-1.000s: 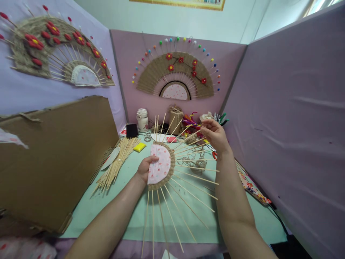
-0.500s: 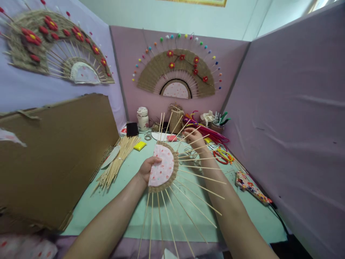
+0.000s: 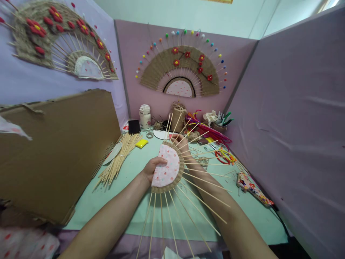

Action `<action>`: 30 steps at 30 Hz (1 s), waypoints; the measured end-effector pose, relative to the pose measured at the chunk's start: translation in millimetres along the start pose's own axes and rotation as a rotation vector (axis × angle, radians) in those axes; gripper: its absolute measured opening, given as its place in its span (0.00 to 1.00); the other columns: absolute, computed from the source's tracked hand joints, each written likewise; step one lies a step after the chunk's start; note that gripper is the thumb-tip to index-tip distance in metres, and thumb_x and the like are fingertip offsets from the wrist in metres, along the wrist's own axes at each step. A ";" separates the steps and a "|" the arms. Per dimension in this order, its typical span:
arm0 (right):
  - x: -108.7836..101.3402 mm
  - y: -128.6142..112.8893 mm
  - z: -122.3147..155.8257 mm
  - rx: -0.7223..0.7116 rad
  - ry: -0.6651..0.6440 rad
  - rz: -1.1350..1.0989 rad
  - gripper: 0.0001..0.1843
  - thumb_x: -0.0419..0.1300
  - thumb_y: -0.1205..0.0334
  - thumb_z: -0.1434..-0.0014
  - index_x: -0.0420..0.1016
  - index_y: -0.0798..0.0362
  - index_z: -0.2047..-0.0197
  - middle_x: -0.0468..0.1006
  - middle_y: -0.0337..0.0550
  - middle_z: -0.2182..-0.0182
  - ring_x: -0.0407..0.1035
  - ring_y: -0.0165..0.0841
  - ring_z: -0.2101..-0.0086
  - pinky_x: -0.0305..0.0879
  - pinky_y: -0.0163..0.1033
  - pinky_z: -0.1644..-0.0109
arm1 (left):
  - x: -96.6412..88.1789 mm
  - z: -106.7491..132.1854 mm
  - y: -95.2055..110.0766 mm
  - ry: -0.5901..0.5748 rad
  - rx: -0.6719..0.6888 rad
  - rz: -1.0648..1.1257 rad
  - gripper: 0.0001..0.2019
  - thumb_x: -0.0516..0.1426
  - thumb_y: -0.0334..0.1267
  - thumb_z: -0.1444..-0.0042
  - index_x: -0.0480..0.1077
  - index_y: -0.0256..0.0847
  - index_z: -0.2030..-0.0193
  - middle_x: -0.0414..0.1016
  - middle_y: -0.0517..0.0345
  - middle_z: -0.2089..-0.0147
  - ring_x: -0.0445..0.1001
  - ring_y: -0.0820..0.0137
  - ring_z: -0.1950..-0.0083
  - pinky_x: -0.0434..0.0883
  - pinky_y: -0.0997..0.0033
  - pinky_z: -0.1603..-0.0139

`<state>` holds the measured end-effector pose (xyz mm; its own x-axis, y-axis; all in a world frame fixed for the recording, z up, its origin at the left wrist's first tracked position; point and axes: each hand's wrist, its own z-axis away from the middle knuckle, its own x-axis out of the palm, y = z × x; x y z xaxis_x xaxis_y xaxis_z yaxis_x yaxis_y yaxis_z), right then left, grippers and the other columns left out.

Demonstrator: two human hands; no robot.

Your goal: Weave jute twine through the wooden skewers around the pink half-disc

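A half-round fan frame point(image 3: 167, 169) is tilted above the table, its flat side toward my left. Pink dotted fabric covers its middle, twine is woven round the curved rim, and thin bamboo sticks radiate outward. My left hand point(image 3: 153, 169) grips the straight edge, thumb on the fabric and fingers behind. Near the top of the curved rim, my right hand point(image 3: 180, 142) is pinched behind the upper sticks, which partly hide it. Whatever its fingers hold is too small to make out. Loose loops of twine point(image 3: 202, 162) lie on the table beside my right forearm.
A bundle of bamboo sticks point(image 3: 118, 158) and a yellow packet point(image 3: 141, 143) lie left, beside a cardboard panel point(image 3: 59, 154). At the back stand a white jar point(image 3: 145, 117) and a twine spool point(image 3: 178, 118). Scissors point(image 3: 225, 157) and a flower-patterned glue gun point(image 3: 253, 189) lie right.
My right hand has moved left and slightly down, from beyond the stick tips to near the woven rim. The left hand keeps its grip on the fan frame. The view has shifted slightly.
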<state>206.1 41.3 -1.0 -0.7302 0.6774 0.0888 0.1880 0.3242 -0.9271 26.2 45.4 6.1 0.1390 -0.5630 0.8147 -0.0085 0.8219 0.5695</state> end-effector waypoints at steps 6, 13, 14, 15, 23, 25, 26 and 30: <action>-7.9 -6.6 -2.7 -0.037 0.066 -0.001 0.09 0.61 0.58 0.55 0.67 0.52 0.72 0.71 0.37 0.75 0.61 0.28 0.73 0.60 0.36 0.67 | -4.7 1.7 3.1 -0.020 -0.023 0.056 0.18 0.52 0.31 0.51 0.72 0.25 0.54 0.79 0.41 0.63 0.77 0.58 0.60 0.70 0.60 0.56; -7.5 -15.1 -4.6 -0.041 0.037 -0.001 0.11 0.61 0.56 0.57 0.68 0.53 0.72 0.70 0.36 0.77 0.61 0.28 0.76 0.60 0.35 0.70 | 1.5 -3.8 0.3 -0.014 0.149 0.129 0.20 0.50 0.42 0.46 0.72 0.28 0.54 0.78 0.43 0.62 0.76 0.57 0.57 0.65 0.56 0.48; -7.0 -15.8 -4.7 -0.040 0.029 -0.001 0.11 0.62 0.56 0.57 0.68 0.53 0.72 0.70 0.36 0.77 0.62 0.28 0.76 0.60 0.35 0.71 | 3.8 -3.5 0.6 -0.024 0.143 0.123 0.20 0.50 0.41 0.46 0.71 0.28 0.53 0.78 0.43 0.61 0.76 0.57 0.57 0.65 0.56 0.48; -6.6 -16.3 -4.5 -0.040 0.022 0.001 0.11 0.62 0.56 0.58 0.68 0.53 0.72 0.70 0.36 0.77 0.62 0.28 0.76 0.60 0.35 0.71 | 5.9 -3.0 0.9 -0.034 0.141 0.122 0.21 0.50 0.40 0.46 0.71 0.27 0.52 0.78 0.42 0.61 0.76 0.57 0.57 0.65 0.56 0.48; -4.6 -19.1 1.7 -0.026 -0.005 0.030 0.11 0.61 0.55 0.57 0.67 0.52 0.72 0.70 0.37 0.77 0.62 0.29 0.77 0.59 0.35 0.74 | -1.1 2.8 2.3 -0.068 0.052 0.067 0.20 0.51 0.31 0.53 0.70 0.25 0.52 0.78 0.42 0.62 0.77 0.57 0.60 0.68 0.56 0.53; -4.9 -19.0 0.5 -0.036 -0.005 0.013 0.11 0.61 0.55 0.57 0.67 0.52 0.72 0.70 0.37 0.78 0.62 0.29 0.77 0.59 0.35 0.74 | -3.3 4.1 2.6 -0.087 0.016 0.049 0.20 0.51 0.28 0.55 0.71 0.25 0.54 0.79 0.42 0.62 0.77 0.58 0.60 0.69 0.58 0.54; -5.9 -19.1 -1.2 -0.039 -0.012 0.006 0.11 0.61 0.55 0.57 0.68 0.52 0.72 0.70 0.36 0.78 0.62 0.28 0.77 0.59 0.35 0.74 | -3.4 4.8 3.0 -0.095 0.010 0.041 0.19 0.51 0.27 0.55 0.72 0.25 0.55 0.79 0.41 0.62 0.77 0.58 0.60 0.69 0.58 0.55; -20.1 -22.0 -12.5 -0.010 -0.072 -0.005 0.14 0.63 0.55 0.59 0.69 0.52 0.70 0.69 0.35 0.79 0.61 0.27 0.79 0.57 0.33 0.75 | -0.9 6.5 6.2 -0.106 -0.001 0.020 0.17 0.51 0.26 0.55 0.73 0.25 0.58 0.78 0.41 0.63 0.77 0.59 0.61 0.70 0.59 0.56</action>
<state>224.9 28.8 22.2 -0.7761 0.6271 0.0666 0.1906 0.3339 -0.9231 19.5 50.5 9.6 0.0337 -0.5521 0.8331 -0.0094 0.8334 0.5526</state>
